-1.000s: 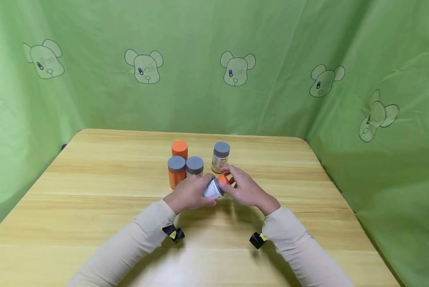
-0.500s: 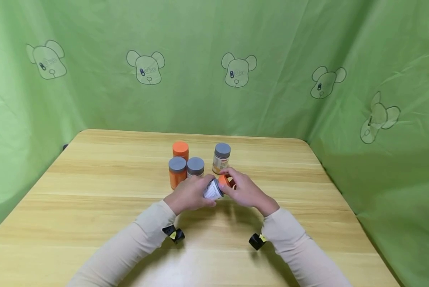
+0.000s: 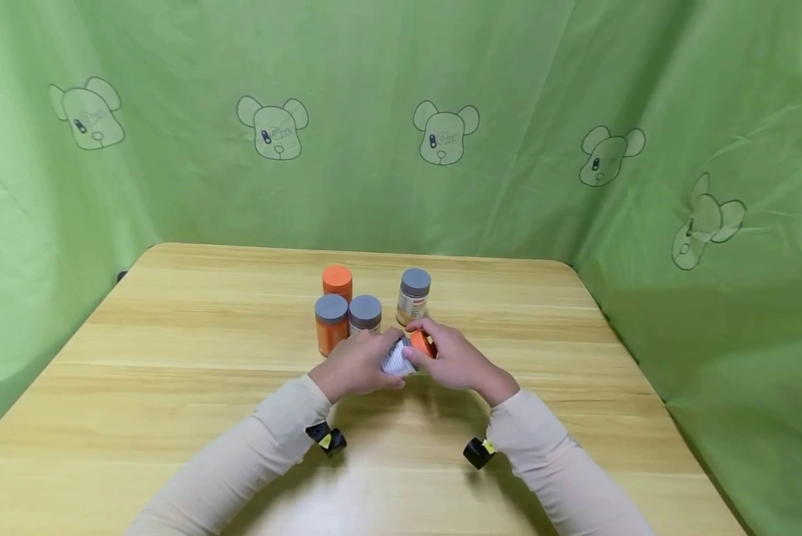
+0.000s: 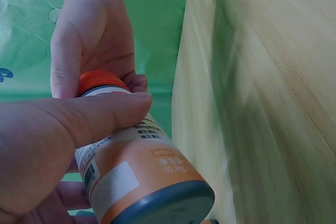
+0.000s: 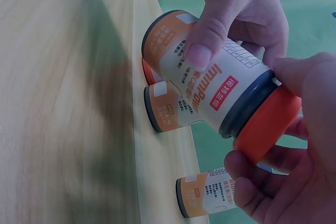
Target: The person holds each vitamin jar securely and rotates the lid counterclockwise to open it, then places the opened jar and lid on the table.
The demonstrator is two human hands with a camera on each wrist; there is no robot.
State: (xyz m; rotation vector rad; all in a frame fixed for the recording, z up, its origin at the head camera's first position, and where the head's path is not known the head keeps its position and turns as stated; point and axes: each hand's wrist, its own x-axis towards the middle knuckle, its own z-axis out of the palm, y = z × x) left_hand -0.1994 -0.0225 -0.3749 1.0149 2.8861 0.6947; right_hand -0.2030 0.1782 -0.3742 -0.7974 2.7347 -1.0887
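My left hand (image 3: 360, 362) grips a supplement bottle (image 5: 210, 80) round its white and orange label, above the table. The bottle is tilted, its dark base toward the left wrist camera and its neck toward my right hand (image 3: 461, 361). Thumb and fingers of the right hand pinch an orange lid (image 5: 270, 121) at the bottle's mouth. In the right wrist view the lid sits against the dark neck ring; how far it is threaded I cannot tell. The left palm hides part of the bottle in the head view.
Behind the hands stand an orange bottle with a grey lid (image 3: 331, 324), a grey-lidded bottle (image 3: 365, 313) and an orange-lidded one (image 3: 337, 281). Another grey-lidded bottle (image 3: 414, 296) stands apart to the right. A green curtain (image 3: 360, 201) surrounds the wooden table (image 3: 173, 357).
My right fingers and thumb have shifted round the orange lid, the thumb now further toward the bottle. The left hand keeps its grip and the standing bottles stay put.
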